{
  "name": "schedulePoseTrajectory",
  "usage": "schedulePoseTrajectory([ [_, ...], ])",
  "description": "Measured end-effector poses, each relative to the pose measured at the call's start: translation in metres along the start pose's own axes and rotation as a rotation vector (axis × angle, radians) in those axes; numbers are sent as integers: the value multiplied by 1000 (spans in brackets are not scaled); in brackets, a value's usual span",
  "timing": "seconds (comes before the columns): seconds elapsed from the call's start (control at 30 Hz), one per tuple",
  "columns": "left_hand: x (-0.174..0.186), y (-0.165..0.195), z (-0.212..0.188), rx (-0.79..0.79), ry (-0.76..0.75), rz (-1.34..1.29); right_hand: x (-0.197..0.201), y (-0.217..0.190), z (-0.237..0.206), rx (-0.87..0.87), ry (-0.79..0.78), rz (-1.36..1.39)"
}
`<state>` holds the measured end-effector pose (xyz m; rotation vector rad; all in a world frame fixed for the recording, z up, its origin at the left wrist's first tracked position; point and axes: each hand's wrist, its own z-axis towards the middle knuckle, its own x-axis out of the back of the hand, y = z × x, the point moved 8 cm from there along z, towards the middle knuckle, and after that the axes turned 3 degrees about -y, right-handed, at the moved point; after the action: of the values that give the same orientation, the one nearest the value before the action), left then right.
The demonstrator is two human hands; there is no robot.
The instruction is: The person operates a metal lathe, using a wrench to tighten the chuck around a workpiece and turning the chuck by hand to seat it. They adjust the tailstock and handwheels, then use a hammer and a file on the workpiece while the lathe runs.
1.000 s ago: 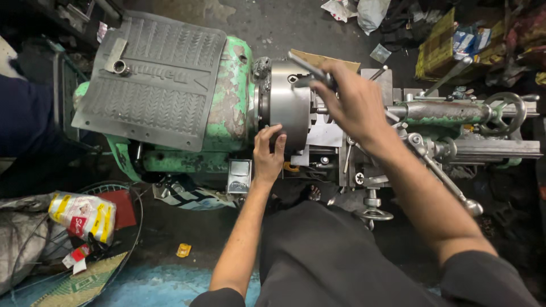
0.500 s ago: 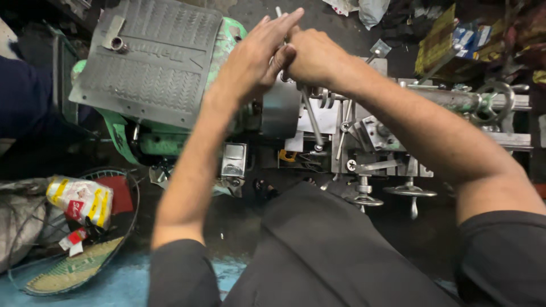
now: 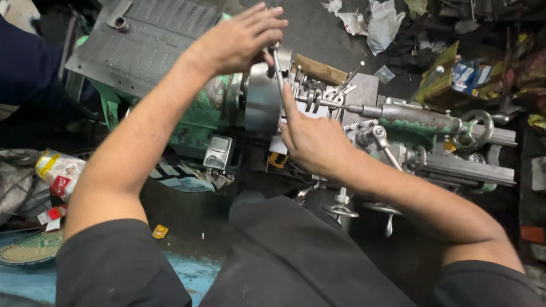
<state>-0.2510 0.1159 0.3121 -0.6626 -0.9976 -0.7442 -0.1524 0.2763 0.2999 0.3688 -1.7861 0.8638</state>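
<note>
- Workshop floor, dark and oily, seen from above; a green lathe (image 3: 193, 122) lies across the middle of the view, headstock to the left, tailstock to the right.
- Grey ribbed cover plate (image 3: 145, 42) sits on top of the headstock, far left; a small metal cylinder rests at its far corner.
- Round steel chuck (image 3: 263, 99) sits just right of the headstock, near the centre.
- Left hand (image 3: 242, 37): clenched over the top end of a thin metal chuck key (image 3: 278, 77), which stands roughly upright against the chuck's right face.
- Right hand (image 3: 313, 139): fingers curled, forefinger stretched up along the lower part of the key, touching it; whether it grips the key I cannot tell.
- Tool post and carriage levers are just right of the hands; the grey tailstock (image 3: 418, 116) with a handwheel (image 3: 475, 131) is further right.
- Handwheels on the apron hang near the person's lap, below the right forearm.
- Containers: a crumpled red, yellow and white packet (image 3: 57, 170) lies on the floor, near left; contents not visible. Small boxes and torn wrappers (image 3: 466, 74) are heaped far right; contents cannot be told.
- Small yellow scrap (image 3: 160, 231) lies on the floor by the left elbow.
- Another person's dark blue sleeve (image 3: 25, 68) shows at the far left edge.
</note>
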Motion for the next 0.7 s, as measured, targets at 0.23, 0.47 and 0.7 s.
schedulePoseTrajectory([
  [0.23,-5,-9,15,-244,19,41,89,-76,-23,215,523,-317],
  [0.47,-10,-17,17,-364,37,-94,142,-116,-112,85,977,-417],
  [0.7,-16,-24,25,-416,-14,-372,85,-130,-90,-132,1115,-519],
])
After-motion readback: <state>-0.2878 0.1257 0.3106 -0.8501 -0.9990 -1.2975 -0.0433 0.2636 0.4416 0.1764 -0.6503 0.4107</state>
